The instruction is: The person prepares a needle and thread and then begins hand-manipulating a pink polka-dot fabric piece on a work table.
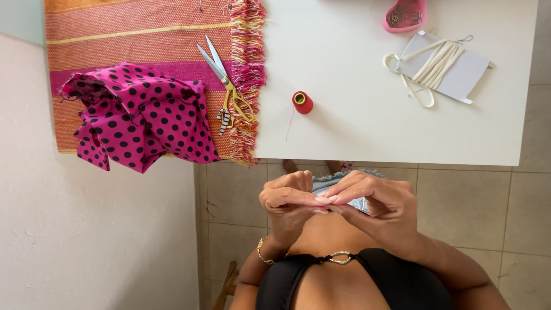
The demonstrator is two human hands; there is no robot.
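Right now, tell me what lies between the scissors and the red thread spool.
In the head view, only the pink fringe of the striped cloth and bare white table lie between the scissors and the red thread spool.

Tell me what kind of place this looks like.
Likely a home sewing corner: a white table with a red thread spool, gold-handled scissors and polka-dot fabric, over a tiled floor.

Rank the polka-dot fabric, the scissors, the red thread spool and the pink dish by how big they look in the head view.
1. Polka-dot fabric, by far the largest.
2. Scissors.
3. Pink dish, though the frame's top edge cuts it off, so its rank is unsure.
4. Red thread spool, the smallest.
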